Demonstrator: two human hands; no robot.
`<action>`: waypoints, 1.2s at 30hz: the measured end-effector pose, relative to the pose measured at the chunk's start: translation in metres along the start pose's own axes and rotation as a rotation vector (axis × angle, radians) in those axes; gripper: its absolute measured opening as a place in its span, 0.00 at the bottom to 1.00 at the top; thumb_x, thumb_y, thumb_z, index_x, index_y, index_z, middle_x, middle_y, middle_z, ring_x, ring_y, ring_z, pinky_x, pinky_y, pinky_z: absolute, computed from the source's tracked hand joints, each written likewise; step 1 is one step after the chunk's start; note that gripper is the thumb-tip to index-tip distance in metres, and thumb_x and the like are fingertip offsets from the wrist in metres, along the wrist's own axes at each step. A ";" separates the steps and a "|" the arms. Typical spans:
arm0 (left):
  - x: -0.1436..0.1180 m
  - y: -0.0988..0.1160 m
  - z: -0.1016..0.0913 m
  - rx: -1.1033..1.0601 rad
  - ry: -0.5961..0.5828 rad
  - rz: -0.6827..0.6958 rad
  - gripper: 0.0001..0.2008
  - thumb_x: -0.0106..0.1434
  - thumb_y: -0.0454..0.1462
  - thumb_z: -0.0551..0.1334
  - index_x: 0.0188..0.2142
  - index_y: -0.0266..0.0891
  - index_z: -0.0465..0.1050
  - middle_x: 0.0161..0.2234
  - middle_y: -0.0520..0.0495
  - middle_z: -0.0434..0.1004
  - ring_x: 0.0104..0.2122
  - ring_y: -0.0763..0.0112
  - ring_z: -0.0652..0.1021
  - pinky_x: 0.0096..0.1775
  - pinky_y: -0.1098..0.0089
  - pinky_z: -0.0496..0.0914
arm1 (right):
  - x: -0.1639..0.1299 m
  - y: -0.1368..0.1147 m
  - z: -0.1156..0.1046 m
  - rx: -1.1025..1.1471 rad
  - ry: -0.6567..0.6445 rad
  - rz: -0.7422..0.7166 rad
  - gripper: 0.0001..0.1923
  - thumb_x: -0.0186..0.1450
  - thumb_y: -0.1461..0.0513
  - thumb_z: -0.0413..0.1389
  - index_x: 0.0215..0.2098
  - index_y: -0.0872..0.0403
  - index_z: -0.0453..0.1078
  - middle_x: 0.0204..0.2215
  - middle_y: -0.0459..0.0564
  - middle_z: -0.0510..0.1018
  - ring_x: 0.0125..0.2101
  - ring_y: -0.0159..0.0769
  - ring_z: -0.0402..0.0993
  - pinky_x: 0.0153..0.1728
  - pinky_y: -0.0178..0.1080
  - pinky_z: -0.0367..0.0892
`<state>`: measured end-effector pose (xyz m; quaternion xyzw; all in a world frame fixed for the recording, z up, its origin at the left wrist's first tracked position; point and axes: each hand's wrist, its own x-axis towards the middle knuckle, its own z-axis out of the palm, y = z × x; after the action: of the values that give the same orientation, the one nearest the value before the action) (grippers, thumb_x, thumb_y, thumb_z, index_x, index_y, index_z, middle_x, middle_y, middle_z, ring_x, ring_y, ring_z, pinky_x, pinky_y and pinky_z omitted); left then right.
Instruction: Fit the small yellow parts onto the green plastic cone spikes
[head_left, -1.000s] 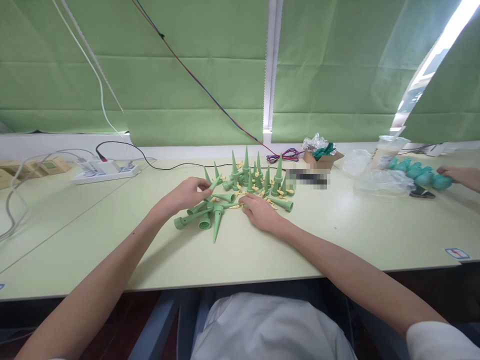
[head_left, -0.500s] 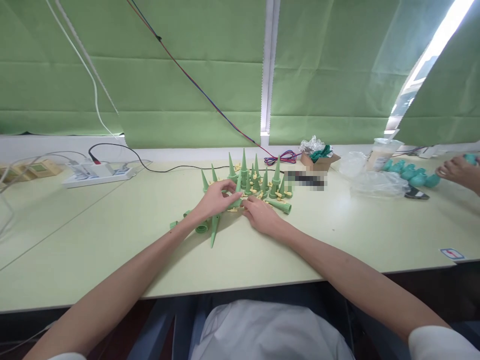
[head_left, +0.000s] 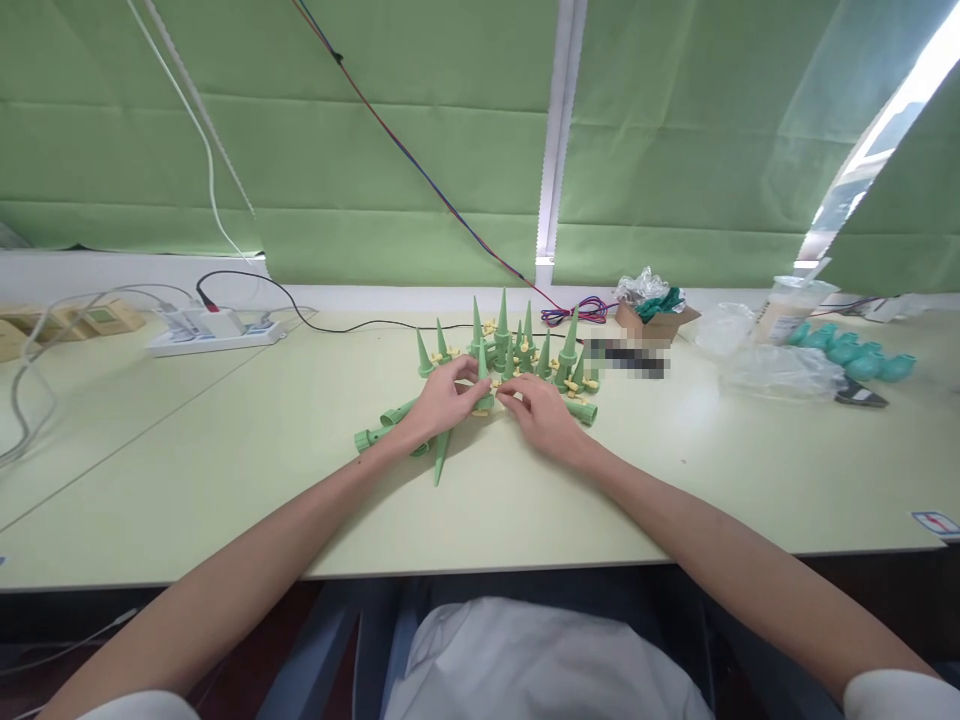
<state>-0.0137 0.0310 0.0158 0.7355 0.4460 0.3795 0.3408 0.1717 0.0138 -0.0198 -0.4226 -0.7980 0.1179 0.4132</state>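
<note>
My left hand (head_left: 446, 398) is closed around a green plastic watering spike (head_left: 483, 362) that stands point up. Close to its right side, my right hand (head_left: 541, 412) has its thumb and fingertips pinched together, and whatever is between them is too small to make out. Behind both hands, several more green spikes (head_left: 503, 318) with small yellow valves stand upright in a cluster. One loose spike (head_left: 442, 460) lies under my left wrist, with green tubular pieces (head_left: 371, 438) to its left. Another green piece (head_left: 582, 411) lies just beyond my right hand.
A white power strip (head_left: 217, 338) with cables is at the back left. A small cardboard box (head_left: 654, 320) holds foil and green material. Plastic bags (head_left: 780, 372), a cup (head_left: 791, 312) and teal bulb-shaped pieces (head_left: 862, 357) are at the right. The table's front edge runs below my forearms.
My right hand's fingertips have drawn slightly back from the held spike and are pinched. The view has shifted a little, and the other person's hand at the right is out of sight.
</note>
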 end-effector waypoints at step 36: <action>-0.011 0.014 0.008 -0.021 -0.016 -0.011 0.19 0.65 0.52 0.57 0.32 0.37 0.70 0.23 0.51 0.69 0.18 0.77 0.65 0.21 0.73 0.61 | 0.000 -0.009 -0.006 0.217 0.132 0.098 0.08 0.70 0.58 0.48 0.39 0.52 0.66 0.31 0.49 0.77 0.27 0.33 0.72 0.29 0.36 0.65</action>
<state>-0.0044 0.0148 0.0209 0.7325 0.4434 0.3761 0.3541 0.1710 0.0071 -0.0109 -0.4208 -0.7299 0.1957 0.5019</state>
